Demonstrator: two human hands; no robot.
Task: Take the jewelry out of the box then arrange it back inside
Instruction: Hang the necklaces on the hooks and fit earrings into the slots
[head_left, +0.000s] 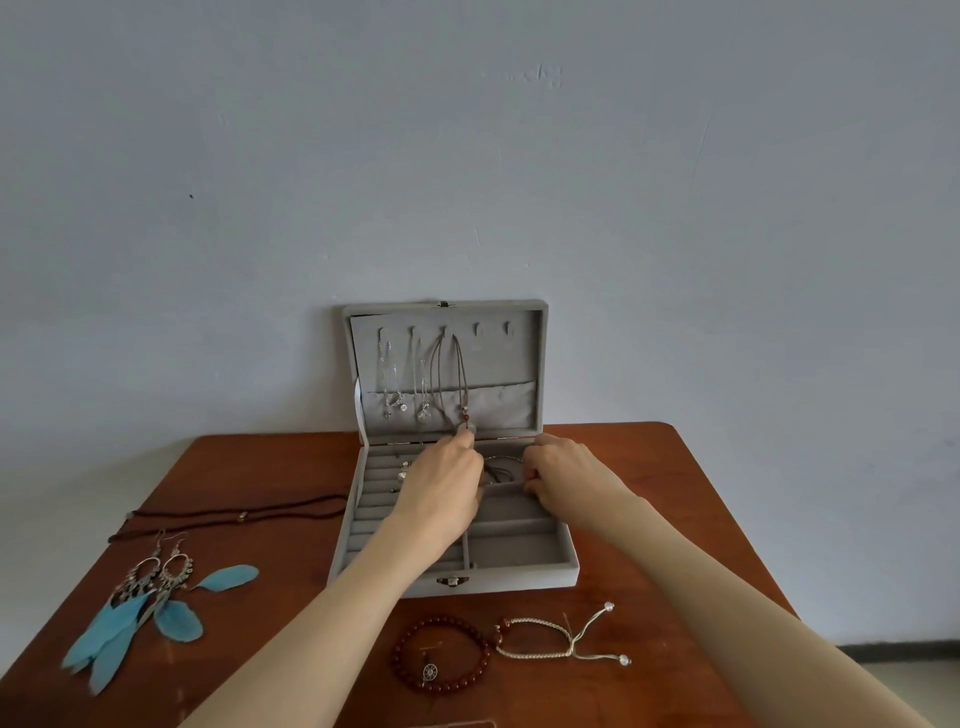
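A grey jewelry box (519, 571) is sitting open at frame centre, its lid propped against the wall so the hung necklaces (426, 384) are dangling free. The left hand (441, 488) is pinching a cord pendant (464, 427) at the lid's foot; the right hand (558, 470) is curling over a bangle (501, 458) in the upper-right compartment, seemingly to steady it. Feather earrings (140, 603) and bead bracelets (441, 654) are waiting on the wooden table (649, 493) at lower left and bottom centre.

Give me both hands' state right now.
Left hand: fingers pinch the pendant of a cord necklace.
Right hand: fingers curled at a compartment; cannot tell what they hold.
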